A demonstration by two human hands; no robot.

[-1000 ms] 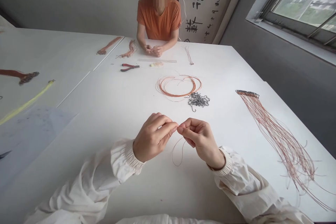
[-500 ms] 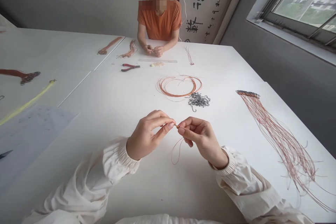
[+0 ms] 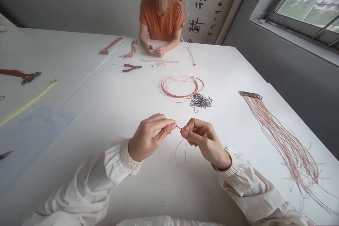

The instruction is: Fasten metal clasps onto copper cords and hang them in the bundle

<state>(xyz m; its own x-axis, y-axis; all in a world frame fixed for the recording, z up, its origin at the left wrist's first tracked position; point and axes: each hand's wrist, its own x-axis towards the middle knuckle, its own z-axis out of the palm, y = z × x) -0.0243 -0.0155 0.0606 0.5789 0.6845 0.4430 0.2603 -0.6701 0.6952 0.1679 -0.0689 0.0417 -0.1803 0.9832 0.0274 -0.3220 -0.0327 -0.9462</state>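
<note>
Head view: both hands are lifted a little above the white bench (image 3: 106, 113), in the middle of sight, probably because the work between them is very small. The left hand (image 3: 148, 136) is closed in a pinch, with thumb and forefinger on the end of a thin copper-coloured line (image 3: 182, 153). The right hand (image 3: 203, 141) pinches the same line just beside it, its other fingers curled. The line hangs below in a loose loop. I cannot tell if a hook sits at the pinched end.

Supplies lie near ahead, I think for easy reach: a coil of line (image 3: 181, 86) with a pile of metal hooks (image 3: 200, 101) at its edge. A fan of lines (image 3: 280, 134) lies on the right. Across the bench are red pliers (image 3: 131, 67) and another person's hands (image 3: 156, 51).
</note>
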